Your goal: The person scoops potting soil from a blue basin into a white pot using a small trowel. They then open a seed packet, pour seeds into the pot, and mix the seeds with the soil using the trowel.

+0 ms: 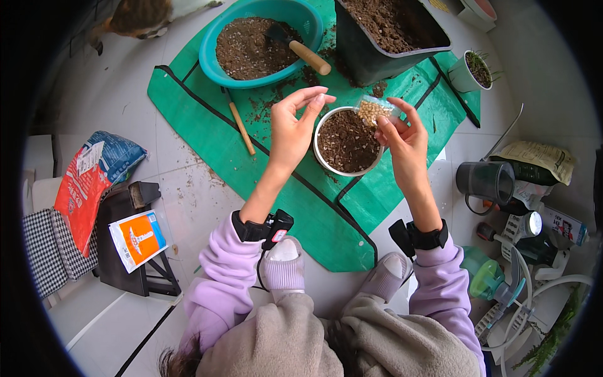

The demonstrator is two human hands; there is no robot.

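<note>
My right hand point(405, 132) holds a small clear plastic packet of pale seeds point(373, 110) over the right rim of a round white pot point(348, 146) filled with dark soil. To the upper left of that pot is my left hand point(297, 118), its thumb and fingertips close together; whether something tiny sits between them cannot be told. Beyond my hands, a teal plastic basin point(207, 61) holds soil and a black trowel with a wooden handle point(309, 56). Beside it stands a large black square planter point(362, 56) of soil. A second wooden-handled tool point(242, 129) lies on the green mat point(306, 212).
A small white pot with sprouts point(466, 73) stands at the upper right. A dark jug point(485, 184), a green spray bottle point(487, 278) and bags crowd the right side. At left are a red and blue bag point(89, 174) and an orange packet point(139, 240). A cat point(141, 16) is at the top left.
</note>
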